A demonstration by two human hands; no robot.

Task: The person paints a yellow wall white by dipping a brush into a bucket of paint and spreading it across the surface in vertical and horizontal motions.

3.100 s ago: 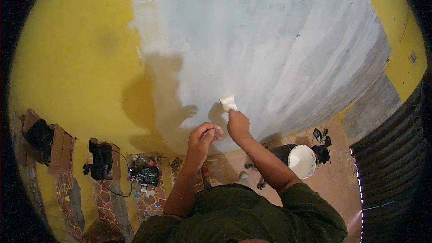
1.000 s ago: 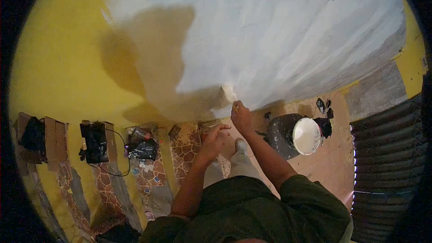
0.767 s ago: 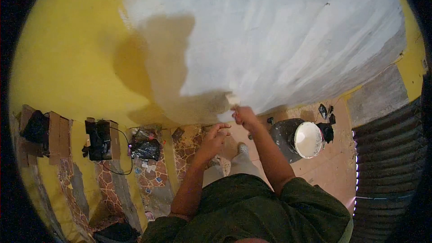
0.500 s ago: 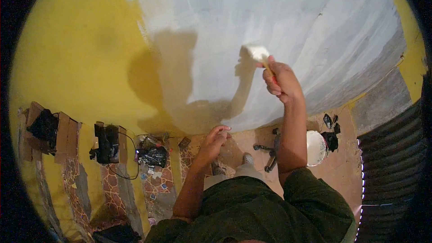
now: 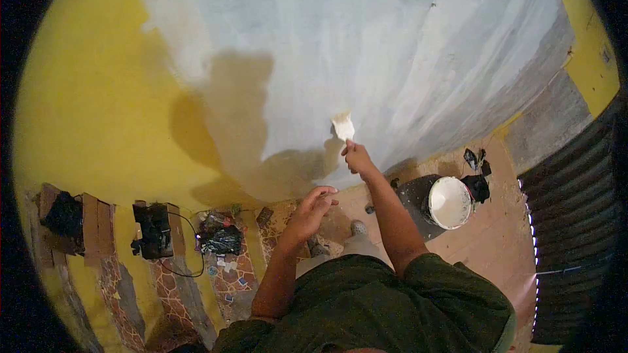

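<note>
White-bristled paintbrush (image 5: 343, 126) presses against the white-painted part of the yellow wall (image 5: 366, 39), low down, in the head view. Right hand (image 5: 358, 157) grips its handle with closed fingers. Left hand (image 5: 311, 208) hangs free, fingers loosely curled, holding nothing. White round paint bucket (image 5: 449, 202) stands on the floor.

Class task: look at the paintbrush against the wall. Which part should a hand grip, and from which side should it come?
Grip the handle of the paintbrush, coming from below. The white bristles point up and press on the wall, so only the handle end faces the person; the right hand is closed round it there. The left hand hangs free, and the bucket stands on the floor to the right.
</note>
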